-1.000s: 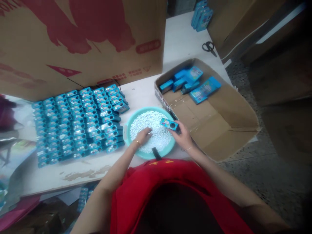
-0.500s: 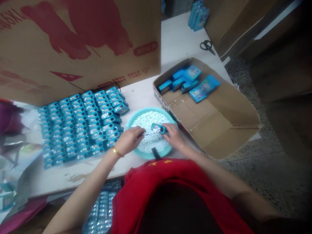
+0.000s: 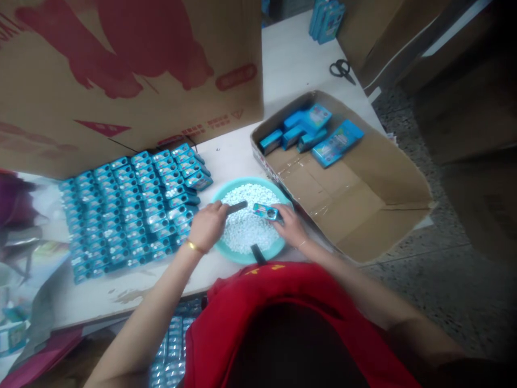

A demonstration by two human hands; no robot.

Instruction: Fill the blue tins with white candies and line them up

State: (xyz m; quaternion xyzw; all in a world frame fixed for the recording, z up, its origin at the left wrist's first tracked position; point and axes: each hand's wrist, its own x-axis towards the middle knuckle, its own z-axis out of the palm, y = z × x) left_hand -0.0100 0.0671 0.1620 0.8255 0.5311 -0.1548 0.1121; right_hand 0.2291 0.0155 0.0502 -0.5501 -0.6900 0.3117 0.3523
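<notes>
Head view: a blue box (image 3: 264,210) is gripped at its right end by the fingers of the right hand (image 3: 291,226), over the white pellets (image 3: 242,237) in the basin (image 3: 234,255). A dark strip (image 3: 237,207) is pinched in the left hand (image 3: 207,225), at the basin's left rim, its free end pointed toward the box. Box and strip appear just apart; any difference in height cannot be told.

Judged good practice: the box should be steadied with its dark round hole facing up and the fingers kept off that hole. The strip should be lined up before any contact, and light pressure used so that the walls are not crushed. Work is best done over the basin, so that any spilled pellets are caught.

Relative position: the box lies to the left of the right hand, between both hands.
</notes>
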